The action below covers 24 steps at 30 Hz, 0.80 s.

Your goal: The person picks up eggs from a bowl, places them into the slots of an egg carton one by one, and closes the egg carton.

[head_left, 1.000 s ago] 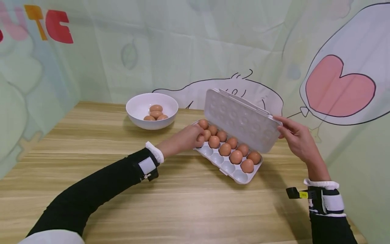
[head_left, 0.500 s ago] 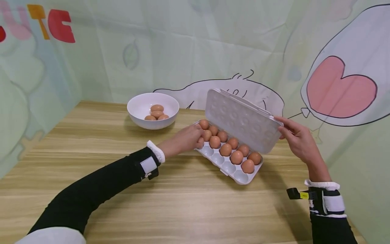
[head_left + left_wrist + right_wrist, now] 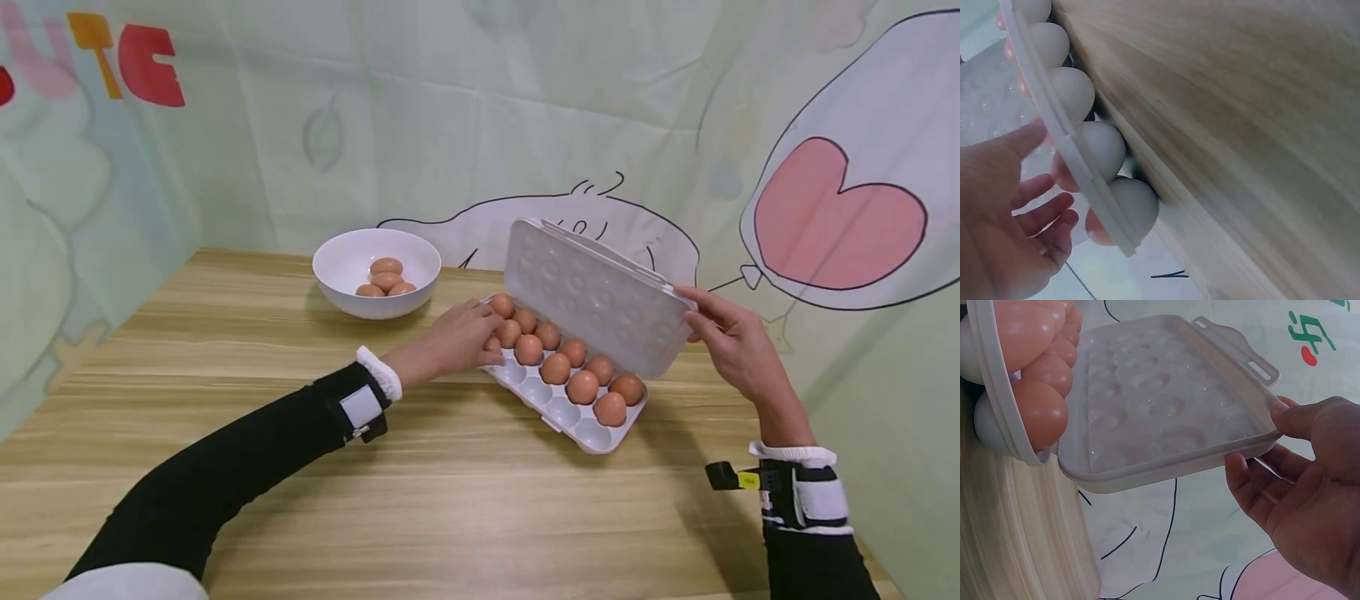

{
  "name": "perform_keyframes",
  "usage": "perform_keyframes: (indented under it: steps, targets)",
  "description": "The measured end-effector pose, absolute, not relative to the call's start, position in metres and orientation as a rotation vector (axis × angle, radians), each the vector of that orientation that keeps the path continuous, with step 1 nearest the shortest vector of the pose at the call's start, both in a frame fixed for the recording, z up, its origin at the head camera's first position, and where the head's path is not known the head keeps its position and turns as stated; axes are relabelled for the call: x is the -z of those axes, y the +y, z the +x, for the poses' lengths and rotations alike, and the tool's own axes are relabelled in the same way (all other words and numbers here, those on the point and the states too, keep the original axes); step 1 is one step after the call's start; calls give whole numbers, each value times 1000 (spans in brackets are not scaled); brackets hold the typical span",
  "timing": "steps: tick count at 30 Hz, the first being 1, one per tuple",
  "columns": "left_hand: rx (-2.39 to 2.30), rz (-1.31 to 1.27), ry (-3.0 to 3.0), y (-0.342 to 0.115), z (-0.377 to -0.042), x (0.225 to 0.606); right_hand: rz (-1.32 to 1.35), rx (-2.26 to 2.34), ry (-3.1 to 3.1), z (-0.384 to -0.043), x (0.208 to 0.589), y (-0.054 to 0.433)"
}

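A white egg carton (image 3: 551, 423) with brown eggs (image 3: 555, 368) in its two back rows lies on the table, its lid (image 3: 592, 304) raised. The visible cups of the front row hold no eggs. My left hand (image 3: 461, 337) is at the carton's left end, fingers loosely spread beside an egg (image 3: 492, 343) they partly cover. In the left wrist view its thumb and fingers (image 3: 1044, 212) stand around the carton's end, not clasped. My right hand (image 3: 738, 342) pinches the right corner of the lid between thumb and fingers, also seen in the right wrist view (image 3: 1316, 481).
A white bowl (image 3: 341, 283) with several brown eggs (image 3: 386, 282) stands at the back left of the wooden table (image 3: 420, 500). A printed cloth backdrop (image 3: 405, 125) hangs directly behind the table.
My left hand's fingers, curled in at the carton's left end before, have loosened and spread. The right hand, lid and bowl have stayed in place.
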State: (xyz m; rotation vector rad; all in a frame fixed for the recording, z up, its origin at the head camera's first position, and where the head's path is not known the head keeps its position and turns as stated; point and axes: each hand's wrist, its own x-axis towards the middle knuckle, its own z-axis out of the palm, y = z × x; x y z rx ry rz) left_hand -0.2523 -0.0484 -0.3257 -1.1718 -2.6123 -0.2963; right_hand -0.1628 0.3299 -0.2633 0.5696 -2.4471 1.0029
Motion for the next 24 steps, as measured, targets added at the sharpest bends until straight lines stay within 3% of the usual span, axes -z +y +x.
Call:
perform_keyframes:
  steps: [14,24]
  targets:
    - [166,-1339,-2739,-54,-227,274,554,-992,-2454,-163,264,331]
    - [37,-1220,-2785,-71,-226,241,535,-987,-2468,-163,264,330]
